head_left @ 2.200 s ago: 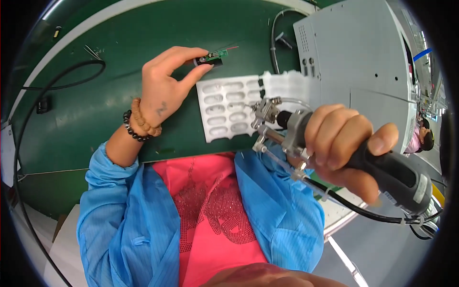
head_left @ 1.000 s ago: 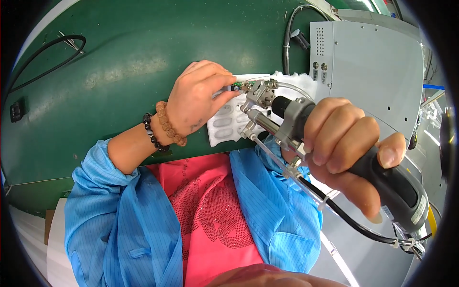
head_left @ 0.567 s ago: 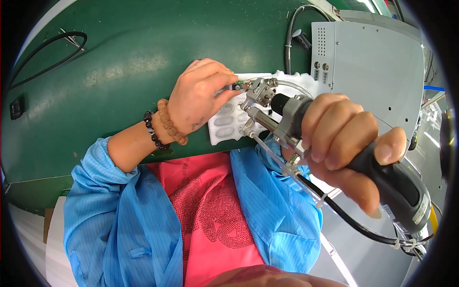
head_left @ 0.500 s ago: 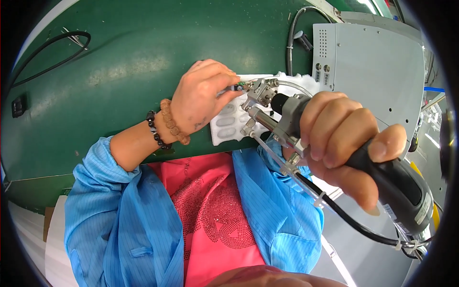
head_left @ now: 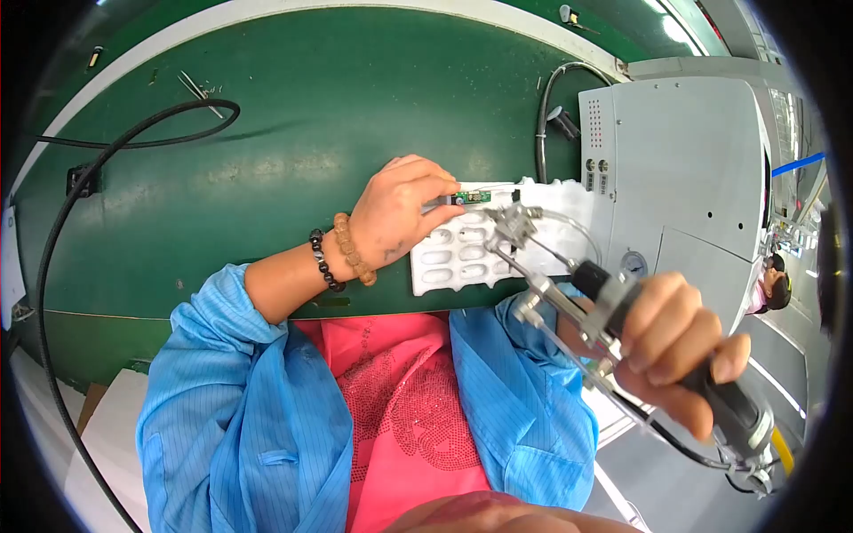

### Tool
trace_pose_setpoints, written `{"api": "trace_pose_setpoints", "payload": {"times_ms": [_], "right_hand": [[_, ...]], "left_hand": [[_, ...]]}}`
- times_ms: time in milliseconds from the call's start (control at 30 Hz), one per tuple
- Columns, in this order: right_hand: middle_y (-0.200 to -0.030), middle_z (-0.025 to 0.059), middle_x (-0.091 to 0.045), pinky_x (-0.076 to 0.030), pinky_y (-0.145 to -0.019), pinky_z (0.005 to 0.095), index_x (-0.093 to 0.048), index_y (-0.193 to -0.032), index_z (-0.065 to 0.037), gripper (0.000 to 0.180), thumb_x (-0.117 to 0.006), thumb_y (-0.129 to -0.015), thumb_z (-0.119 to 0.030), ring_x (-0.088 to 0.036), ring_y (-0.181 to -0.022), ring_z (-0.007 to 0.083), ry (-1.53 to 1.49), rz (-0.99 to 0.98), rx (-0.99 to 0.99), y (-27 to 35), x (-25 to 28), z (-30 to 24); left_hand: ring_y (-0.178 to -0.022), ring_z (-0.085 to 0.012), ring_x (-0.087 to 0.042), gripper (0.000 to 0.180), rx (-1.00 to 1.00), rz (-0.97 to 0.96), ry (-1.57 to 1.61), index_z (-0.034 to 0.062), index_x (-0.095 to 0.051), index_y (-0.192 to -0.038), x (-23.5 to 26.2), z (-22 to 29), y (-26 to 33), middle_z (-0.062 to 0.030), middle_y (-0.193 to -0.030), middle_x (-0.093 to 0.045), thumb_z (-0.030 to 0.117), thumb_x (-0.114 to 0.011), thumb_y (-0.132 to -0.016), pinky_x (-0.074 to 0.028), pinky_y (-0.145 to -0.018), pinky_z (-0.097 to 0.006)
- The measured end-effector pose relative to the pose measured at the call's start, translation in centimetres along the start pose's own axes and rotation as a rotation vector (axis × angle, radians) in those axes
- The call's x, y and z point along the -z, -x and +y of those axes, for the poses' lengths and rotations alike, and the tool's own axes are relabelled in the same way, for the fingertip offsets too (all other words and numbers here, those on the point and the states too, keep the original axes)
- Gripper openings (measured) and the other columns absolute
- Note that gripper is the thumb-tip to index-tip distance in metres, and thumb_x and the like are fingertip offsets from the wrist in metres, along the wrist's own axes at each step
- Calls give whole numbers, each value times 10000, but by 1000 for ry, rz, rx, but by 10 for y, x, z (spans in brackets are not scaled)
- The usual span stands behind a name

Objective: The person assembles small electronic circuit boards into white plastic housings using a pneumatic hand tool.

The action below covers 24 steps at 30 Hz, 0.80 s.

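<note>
My left hand (head_left: 395,211), with two bracelets on its wrist, pinches a small green circuit board (head_left: 475,197) with a dark part at its left end. The board is over the upper left part of a white moulded tray (head_left: 437,276) with oval wells. My right hand (head_left: 673,342) is wrapped round the black grip of a power screwdriver (head_left: 562,305) with a metal nozzle block and a thin feed tube. Its nozzle block hangs over the tray, just right of the board and seemingly apart from it. The tip is blurred.
A grey metal cabinet (head_left: 680,151) with a pressure gauge (head_left: 633,264) stands at the right. Black cable (head_left: 55,240) loops across the left side of the green table (head_left: 293,98). Tweezers (head_left: 201,93) and a small black part (head_left: 82,180) lie there. Another person (head_left: 777,284) is at far right.
The screwdriver has drawn back to the right and downward, off the circuit board, so more of the board shows. My left hand still pinches the board. The whole view has shifted.
</note>
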State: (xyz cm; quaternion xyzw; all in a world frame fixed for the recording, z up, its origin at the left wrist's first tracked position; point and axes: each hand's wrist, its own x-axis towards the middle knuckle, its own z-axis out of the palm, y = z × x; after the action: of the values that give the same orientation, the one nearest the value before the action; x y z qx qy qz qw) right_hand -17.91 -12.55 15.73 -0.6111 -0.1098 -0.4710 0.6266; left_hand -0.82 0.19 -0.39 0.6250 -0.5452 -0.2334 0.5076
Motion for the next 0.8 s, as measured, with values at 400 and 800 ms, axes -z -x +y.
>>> {"api": "trace_pose_setpoints", "payload": {"times_ms": [400,800], "right_hand": [[-659,4,-548,-462,-408,220,-453,-1076,-67,512,-703,-874,-465,-534,-481,103,68,-20,-18,9,12,-10],[-642,35,-570,-491,-424,246,-471,-1018,-56,420,-752,-870,-331,-549,-480,121,40,87,-41,14,25,-3]], "left_hand": [[-805,-195,-675,314,-7,383,-466,44,-721,-1052,67,-42,-155,-106,-950,-727,243,-779,-817,-518,-720,-296],[-1043,-380,-597,256,-180,-254,-526,24,-649,-1052,-55,-75,-318,-193,-1066,-658,154,-669,-832,-476,-932,-435]]}}
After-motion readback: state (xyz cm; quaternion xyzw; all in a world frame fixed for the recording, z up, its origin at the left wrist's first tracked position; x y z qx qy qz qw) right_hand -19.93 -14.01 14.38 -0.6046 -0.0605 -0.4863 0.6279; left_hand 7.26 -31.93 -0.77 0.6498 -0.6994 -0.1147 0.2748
